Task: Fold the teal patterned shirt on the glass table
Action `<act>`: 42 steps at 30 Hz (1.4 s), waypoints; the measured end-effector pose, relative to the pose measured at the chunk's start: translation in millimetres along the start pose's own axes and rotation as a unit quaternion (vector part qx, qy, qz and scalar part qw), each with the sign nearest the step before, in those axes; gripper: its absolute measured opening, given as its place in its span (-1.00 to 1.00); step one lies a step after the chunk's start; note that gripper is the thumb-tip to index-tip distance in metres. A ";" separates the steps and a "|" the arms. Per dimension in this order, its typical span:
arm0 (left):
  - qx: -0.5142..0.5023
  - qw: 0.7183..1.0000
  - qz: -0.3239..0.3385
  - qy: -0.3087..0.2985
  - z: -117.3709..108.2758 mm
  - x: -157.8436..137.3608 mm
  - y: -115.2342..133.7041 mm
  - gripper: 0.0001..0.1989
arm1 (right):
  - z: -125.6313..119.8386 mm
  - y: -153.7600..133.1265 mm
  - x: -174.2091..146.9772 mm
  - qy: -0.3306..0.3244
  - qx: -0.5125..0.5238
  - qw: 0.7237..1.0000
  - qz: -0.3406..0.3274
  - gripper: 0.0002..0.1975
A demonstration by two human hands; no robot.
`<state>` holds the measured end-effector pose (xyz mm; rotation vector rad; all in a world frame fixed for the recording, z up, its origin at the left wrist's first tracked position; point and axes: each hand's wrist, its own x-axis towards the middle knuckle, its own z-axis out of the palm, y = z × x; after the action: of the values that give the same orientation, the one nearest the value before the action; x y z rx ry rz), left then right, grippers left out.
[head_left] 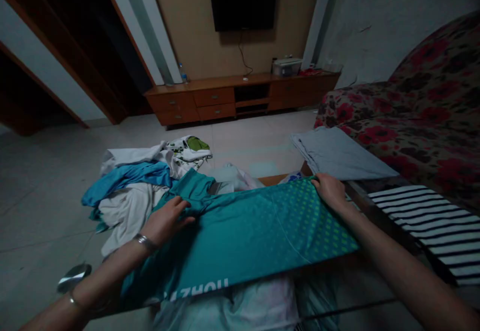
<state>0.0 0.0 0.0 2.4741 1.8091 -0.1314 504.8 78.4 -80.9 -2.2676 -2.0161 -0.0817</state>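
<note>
Holding a teal shirt (243, 231) stretched out in front of me, above some pale clothes (258, 303). Right fingers (323, 182) are clamped on 1 far corner, probably so the cloth stays flat. Left fingers (175, 206) are parted over the other end, can't tell if they're pressing. Long axis runs left-right, green-dotted end pointing right, bunched end towards the clothes pile (131, 176).
</note>
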 end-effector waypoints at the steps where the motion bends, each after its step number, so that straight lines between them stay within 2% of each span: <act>1: 0.020 1.000 -0.004 -0.015 6.0 -0.8 9.3 -0.69 | 0.4 -1.5 -2.2 0.007 -0.004 1.000 -0.004 -0.68; 4: 0.082 0.995 -0.024 -0.050 17.1 0.8 22.5 -0.81 | 0.5 -3.1 -5.2 0.016 -0.006 1.000 -0.006 -0.69; 7: 0.086 0.993 -0.039 -0.072 10.7 10.7 12.2 -0.84 | -0.8 -2.0 -4.4 0.003 -0.002 1.000 -0.003 -0.71; 12: 0.047 0.997 -0.050 -0.033 -22.2 43.9 -22.5 -0.80 | -2.6 0.2 -1.3 -0.010 -0.011 1.000 -0.010 -0.71; 15: 0.051 0.998 -0.038 -0.002 -31.4 63.7 -24.0 -0.70 | -1.3 1.1 0.3 -0.011 -0.017 1.000 -0.014 -0.71; 18: 0.047 0.999 0.011 0.003 -24.9 77.2 -7.4 -0.66 | 1.2 2.4 1.9 -0.010 -0.020 1.000 -0.020 -0.72; 23: 0.048 0.991 0.122 -0.025 0.4 89.7 14.2 -0.66 | 2.1 4.5 3.2 -0.013 -0.016 1.000 -0.022 -0.71; 26: 0.050 0.990 0.131 -0.033 8.8 96.0 11.6 -0.79 | 0.3 5.2 3.5 -0.021 -0.007 1.000 -0.020 -0.71; 30: 0.047 0.986 0.153 -0.038 7.7 102.5 7.3 -0.90 | -2.9 4.8 4.9 -0.022 0.008 1.000 -0.016 -0.68; 35: 0.057 0.984 0.165 -0.045 6.6 107.5 6.2 -0.84 | -10.3 3.7 6.5 -0.020 0.033 0.999 0.006 -0.61; 42: 0.030 0.985 0.161 -0.060 19.0 116.1 -8.2 -0.78 | -25.6 11.4 7.8 -0.015 0.060 0.997 -0.038 -0.74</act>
<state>26.8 110.3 -32.1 2.6944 1.3562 -0.3116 517.9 81.9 -55.0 -2.1333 -2.0624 0.0648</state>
